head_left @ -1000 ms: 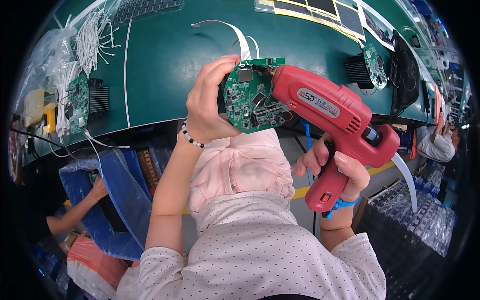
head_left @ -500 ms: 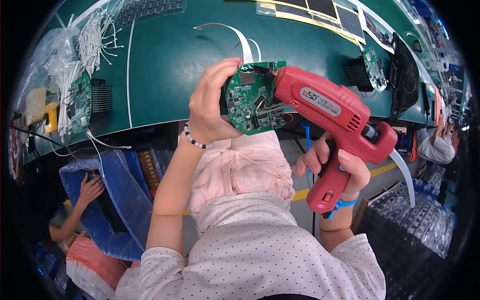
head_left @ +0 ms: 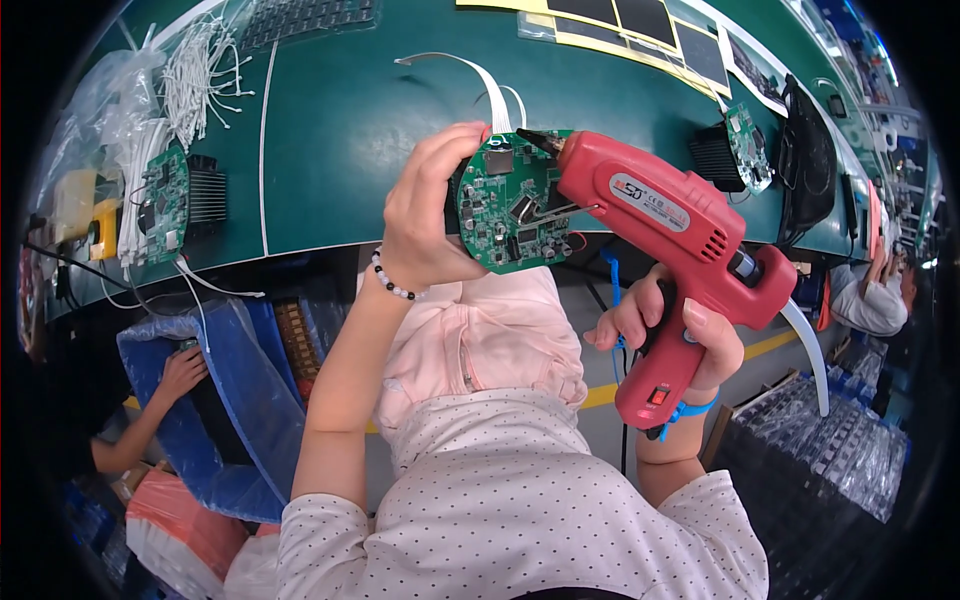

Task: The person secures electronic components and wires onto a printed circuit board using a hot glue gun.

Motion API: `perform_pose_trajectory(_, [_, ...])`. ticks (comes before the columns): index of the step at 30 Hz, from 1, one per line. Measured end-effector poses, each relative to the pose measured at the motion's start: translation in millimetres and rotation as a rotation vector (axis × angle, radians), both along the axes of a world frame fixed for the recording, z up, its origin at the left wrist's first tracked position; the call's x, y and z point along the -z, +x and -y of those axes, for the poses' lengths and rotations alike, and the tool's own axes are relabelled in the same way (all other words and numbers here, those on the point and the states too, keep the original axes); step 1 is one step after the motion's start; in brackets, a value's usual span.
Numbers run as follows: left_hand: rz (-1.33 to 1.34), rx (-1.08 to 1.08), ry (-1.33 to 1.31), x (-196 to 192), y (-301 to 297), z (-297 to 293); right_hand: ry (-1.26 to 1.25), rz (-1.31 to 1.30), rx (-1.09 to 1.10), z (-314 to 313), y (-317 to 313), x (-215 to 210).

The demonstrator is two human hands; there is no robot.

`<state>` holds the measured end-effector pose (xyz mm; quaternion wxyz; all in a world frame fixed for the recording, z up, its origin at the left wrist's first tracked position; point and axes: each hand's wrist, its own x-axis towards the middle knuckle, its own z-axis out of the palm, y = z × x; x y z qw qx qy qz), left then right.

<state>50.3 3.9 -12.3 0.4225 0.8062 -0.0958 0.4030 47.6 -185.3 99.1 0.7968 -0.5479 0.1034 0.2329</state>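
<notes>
Count: 1 glue gun, red. 3 round green boards total: 1 held up at the gun's nozzle, 1 at the bench's left edge against a black heatsink, 1 toward the right edge against a second heatsink. So 2 heatsinks. 1 white flat cable near the bench middle. 1 bundle of white wires at the top left corner, count of strands unreadable. 1 blue bin below the left edge. 2 own hands: left, right. 1 other person's hand at the bin.
</notes>
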Motion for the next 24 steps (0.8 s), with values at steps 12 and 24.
perform_pose_trajectory(12, [0.002,0.014,-0.026,-0.3,1.1,-0.6,0.117,-0.075,-0.189,21.3,19.5,12.0])
perform_pose_trajectory(24, [-0.022,0.021,-0.056,1.1,-0.5,0.3,0.816,-0.373,-0.363,21.8,36.7,20.6])
